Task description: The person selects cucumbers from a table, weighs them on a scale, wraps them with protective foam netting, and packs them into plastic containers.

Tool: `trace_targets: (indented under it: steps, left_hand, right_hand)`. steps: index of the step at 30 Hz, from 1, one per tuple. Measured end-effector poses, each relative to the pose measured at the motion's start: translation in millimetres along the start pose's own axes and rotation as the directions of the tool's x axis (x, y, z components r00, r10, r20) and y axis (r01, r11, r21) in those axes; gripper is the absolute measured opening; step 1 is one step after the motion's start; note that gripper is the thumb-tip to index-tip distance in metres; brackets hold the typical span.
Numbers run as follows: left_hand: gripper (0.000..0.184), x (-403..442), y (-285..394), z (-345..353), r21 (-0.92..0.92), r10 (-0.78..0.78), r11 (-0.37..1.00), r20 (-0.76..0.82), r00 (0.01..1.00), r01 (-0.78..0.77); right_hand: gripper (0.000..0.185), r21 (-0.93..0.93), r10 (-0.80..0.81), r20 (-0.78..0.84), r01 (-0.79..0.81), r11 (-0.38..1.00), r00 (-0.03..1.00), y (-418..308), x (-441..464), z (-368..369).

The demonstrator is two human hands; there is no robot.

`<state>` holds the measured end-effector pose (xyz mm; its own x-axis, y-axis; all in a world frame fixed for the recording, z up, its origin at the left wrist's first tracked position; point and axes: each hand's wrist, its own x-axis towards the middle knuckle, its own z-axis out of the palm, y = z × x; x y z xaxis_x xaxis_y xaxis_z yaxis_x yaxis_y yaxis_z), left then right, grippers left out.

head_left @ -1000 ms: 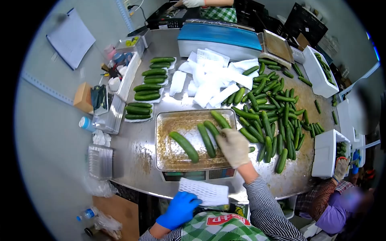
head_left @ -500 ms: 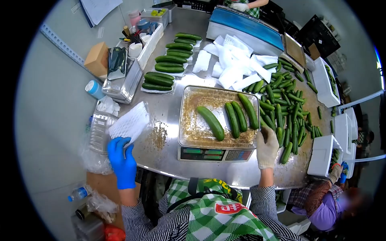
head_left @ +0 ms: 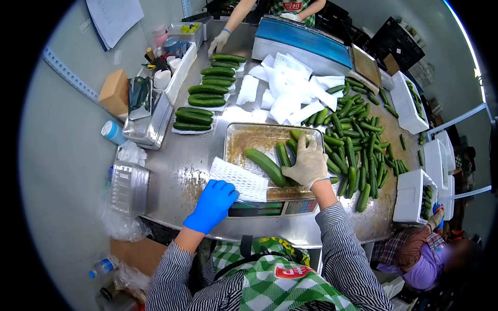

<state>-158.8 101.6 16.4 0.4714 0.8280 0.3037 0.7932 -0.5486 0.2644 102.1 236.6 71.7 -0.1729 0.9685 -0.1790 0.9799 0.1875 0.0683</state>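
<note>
Left hand (head_left: 211,205): fingers closed on foam sheet (head_left: 241,180).
Right hand (head_left: 306,164): part spread over cucumbers (head_left: 282,153); grip unclear.

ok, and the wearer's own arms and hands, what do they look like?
Mismatched: left hand is gloved in bright blue, close-fitting; right hand in pale beige that looks like fabric. No markings that I can make out on either. Both sleeves are long, with narrow dark and white stripes, and stop short of the gloves, leaving some bare forearm.
</note>
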Motion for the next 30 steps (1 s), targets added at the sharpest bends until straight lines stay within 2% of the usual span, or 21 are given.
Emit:
trace_targets:
  steps: [1,6,13,14,17,18,19,21,23,24,25,27,30]
  left_hand:
    - [0.023,5.2,-2.1,1.8,0.030,0.031,0.999,0.008,0.999,-0.031]
    - [0.027,5.1,-12.3,18.0,0.024,0.040,0.999,0.058,0.997,-0.042]
    - [0.019,5.2,-23.9,11.4,0.056,0.102,0.993,0.029,0.994,-0.104]
    - [0.019,5.6,-24.4,11.5,0.057,0.103,0.993,0.030,0.994,-0.104]
    - [0.018,10.6,-23.8,17.4,0.042,0.120,0.992,0.016,0.993,-0.120]
    - [0.017,16.2,-21.8,22.7,0.023,0.134,0.991,0.002,0.991,-0.134]
    - [0.017,22.3,-19.0,29.2,0.004,0.149,0.989,-0.011,0.989,-0.149]
    - [0.016,33.9,-13.4,48.5,-0.001,0.157,0.988,-0.024,0.987,-0.157]
    - [0.016,41.8,-9.2,66.2,-0.007,0.149,0.989,-0.042,0.988,-0.149]
    - [0.018,45.0,-7.2,65.5,0.017,0.113,0.993,-0.007,0.994,-0.113]
    - [0.019,45.5,-7.7,68.5,0.008,0.109,0.994,-0.026,0.994,-0.109]
    - [0.021,39.5,-10.1,73.3,-0.006,0.096,0.995,-0.062,0.993,-0.096]
    - [0.025,30.2,-12.3,69.8,-0.020,0.056,0.998,-0.044,0.997,-0.057]
  right_hand:
    - [0.114,-0.019,-0.028,-0.062,0.027,0.999,0.998,-0.7,-1.0,3.6]
    - [0.115,0.167,0.034,0.018,-0.036,0.985,0.999,12.6,-1.5,6.9]
    - [0.117,0.146,-0.090,0.117,0.072,0.987,0.989,16.4,-5.3,6.3]
    - [0.113,0.178,-0.096,0.065,0.083,0.980,0.993,17.6,-7.2,7.8]
    - [0.109,0.490,-0.087,0.074,0.040,0.871,0.993,34.6,-1.2,4.3]
    - [0.108,0.631,-0.010,-0.065,0.049,0.774,0.998,46.2,1.8,26.3]
    - [0.110,0.747,0.015,-0.055,0.031,0.664,0.998,40.5,-1.2,9.2]
    - [0.110,0.827,-0.095,-0.056,0.100,0.553,0.994,22.5,-16.3,-32.7]
    - [0.104,0.728,-0.320,-0.333,0.458,0.510,0.887,7.2,-22.8,-17.7]
    - [0.098,0.701,-0.389,-0.116,0.353,0.620,0.914,-10.0,-21.9,-31.2]
    - [0.087,0.635,-0.466,-0.212,0.483,0.603,0.859,-25.5,-21.8,-34.5]
    - [0.086,0.275,-0.533,-0.170,0.559,0.782,0.829,-42.8,-27.5,-0.8]
    - [0.083,0.571,-0.401,0.101,0.277,0.773,0.911,-30.2,-27.9,-9.9]
